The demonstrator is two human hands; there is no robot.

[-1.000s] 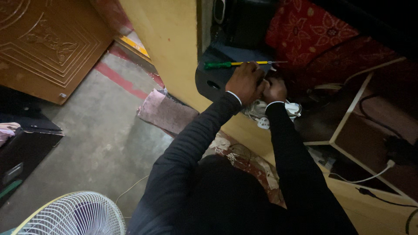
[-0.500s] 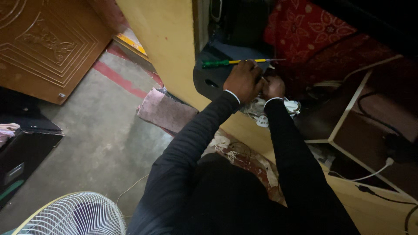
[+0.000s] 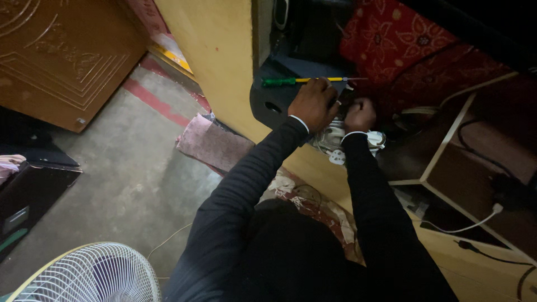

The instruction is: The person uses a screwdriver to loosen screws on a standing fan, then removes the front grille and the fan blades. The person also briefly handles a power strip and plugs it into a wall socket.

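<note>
My left hand [image 3: 313, 103] and my right hand [image 3: 359, 114] are close together over a dark box [image 3: 271, 100] in a dim cabinet opening. Both have curled fingers; whatever they grip is hidden in shadow. A screwdriver [image 3: 291, 81] with a green handle and yellow shaft lies across the top of the box, its shaft passing just behind my left knuckles. A white power strip with coiled white cable [image 3: 335, 142] sits right below my wrists.
A yellow wooden cabinet panel [image 3: 224, 50] stands left of the opening, and red patterned cloth [image 3: 403, 39] lies behind it. A pink rag [image 3: 212, 142] lies on the concrete floor. A white fan grille [image 3: 95, 274] is bottom left. Cables and a white plug [image 3: 495, 208] run at the right.
My right hand has shifted slightly right, away from my left hand, so more of the white cable shows between them. The screwdriver has stayed where it was.
</note>
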